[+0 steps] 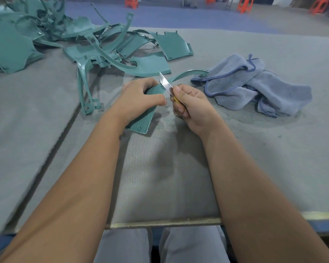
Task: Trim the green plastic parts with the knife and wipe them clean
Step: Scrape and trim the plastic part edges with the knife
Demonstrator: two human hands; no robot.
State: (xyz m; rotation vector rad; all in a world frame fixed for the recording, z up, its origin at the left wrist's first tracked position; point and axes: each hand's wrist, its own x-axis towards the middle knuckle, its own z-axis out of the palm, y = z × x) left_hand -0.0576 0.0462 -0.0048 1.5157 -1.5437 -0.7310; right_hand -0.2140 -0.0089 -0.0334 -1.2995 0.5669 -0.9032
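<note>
My left hand grips a curved green plastic part over the middle of the grey table; the part's thin arm arcs away to the right. My right hand holds a knife with a yellow handle, and its silver blade lies against the part's upper edge, just beside my left fingers. Fine green shavings lie on the mat below both hands.
A heap of green plastic parts fills the far left of the table. A crumpled blue cloth lies to the right of my hands. The table's front edge runs above my knees. Orange stools stand on the floor beyond.
</note>
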